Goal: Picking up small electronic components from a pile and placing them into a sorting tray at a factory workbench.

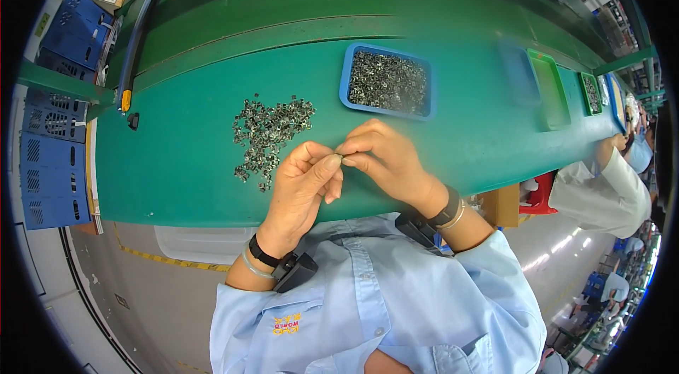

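Note:
My left hand [305, 179] and my right hand [385, 158] meet above the near part of the green table, fingertips pinched together. Between them is a tiny piece [341, 157], mostly covered by the fingers, so its exact kind is hard to see. Just beyond my left hand lies a loose pile of small black-and-silver metallic parts [267, 130], spread on the tabletop. Past my right hand stands a blue tray [344, 84] filled with many similar small parts.
A green tray [537, 56] and a smaller green tray of parts [581, 84] stand to the right. Blue crates [53, 183] are stacked at the left. A dark bar [141, 34] runs along the table's left side. Another person's sleeve [598, 194] reaches in at the right.

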`<action>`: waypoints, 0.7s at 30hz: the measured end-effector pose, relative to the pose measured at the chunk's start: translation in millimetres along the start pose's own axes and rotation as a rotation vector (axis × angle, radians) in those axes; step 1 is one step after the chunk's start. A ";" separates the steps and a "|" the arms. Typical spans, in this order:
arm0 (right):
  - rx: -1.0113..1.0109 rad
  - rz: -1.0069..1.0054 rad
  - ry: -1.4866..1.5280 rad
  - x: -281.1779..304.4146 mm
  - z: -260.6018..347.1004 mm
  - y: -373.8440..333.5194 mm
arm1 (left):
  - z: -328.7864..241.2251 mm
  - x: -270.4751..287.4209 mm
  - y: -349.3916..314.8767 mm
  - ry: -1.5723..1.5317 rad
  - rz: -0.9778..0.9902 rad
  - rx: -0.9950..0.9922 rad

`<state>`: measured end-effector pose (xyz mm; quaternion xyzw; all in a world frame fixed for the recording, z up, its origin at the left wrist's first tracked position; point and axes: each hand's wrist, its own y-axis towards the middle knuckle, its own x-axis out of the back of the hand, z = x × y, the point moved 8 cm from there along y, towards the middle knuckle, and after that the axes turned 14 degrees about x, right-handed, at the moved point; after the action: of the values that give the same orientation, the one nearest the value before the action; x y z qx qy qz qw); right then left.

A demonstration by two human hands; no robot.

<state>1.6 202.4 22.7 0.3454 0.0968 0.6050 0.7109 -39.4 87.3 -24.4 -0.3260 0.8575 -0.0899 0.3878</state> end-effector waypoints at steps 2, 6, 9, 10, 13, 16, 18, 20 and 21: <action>0.043 0.051 -0.065 1.0 3.5 3.5 | -1.7 1.2 -0.8 0.032 -0.012 0.017; 0.128 0.074 -0.105 2.0 11.6 8.8 | -3.3 -3.9 -3.0 -0.052 0.036 0.022; 0.100 -0.030 0.016 3.0 10.4 7.6 | 0.5 -6.3 -3.3 -0.141 0.098 0.021; 0.102 -0.029 0.018 1.6 11.7 7.2 | 3.7 -6.9 -2.4 -0.180 0.136 0.027; 0.042 -0.067 0.066 0.9 10.7 2.9 | 7.0 -9.0 -0.8 -0.229 0.198 0.033; 0.058 -0.061 0.075 0.1 13.3 4.8 | 6.6 -11.1 -0.6 -0.243 0.240 0.027; 0.066 -0.057 0.079 0.5 14.4 6.3 | 6.6 -12.5 -0.5 -0.246 0.268 0.035; 0.127 -0.027 0.033 0.9 19.3 8.6 | 6.1 -13.0 -0.7 -0.248 0.283 0.039; 0.157 -0.012 0.012 0.5 21.6 9.3 | 6.5 -13.0 -1.1 -0.250 0.283 0.049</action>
<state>6.3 195.1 44.5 0.3961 0.1501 0.5933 0.6845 -27.8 95.3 -20.5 -0.2013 0.8374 -0.0141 0.5079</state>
